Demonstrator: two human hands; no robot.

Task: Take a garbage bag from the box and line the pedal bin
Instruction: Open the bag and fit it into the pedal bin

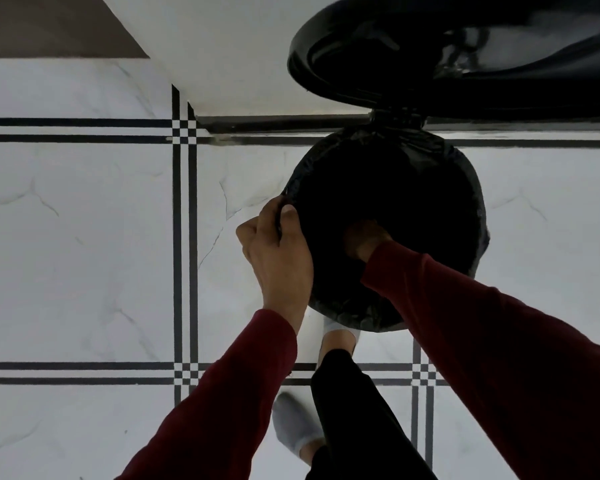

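Note:
The round pedal bin stands on the tiled floor below me, its black lid raised toward the camera. A black garbage bag is folded over the bin's rim all round. My left hand grips the bag's edge at the left side of the rim, thumb on top. My right hand reaches down inside the bag in the dark opening; its fingers are hard to see. The bag box is out of view.
White marble-look floor tiles with black stripe borders surround the bin. A white wall with a dark baseboard rises behind it. One foot in a white sock sits at the bin's base; the other foot stands behind.

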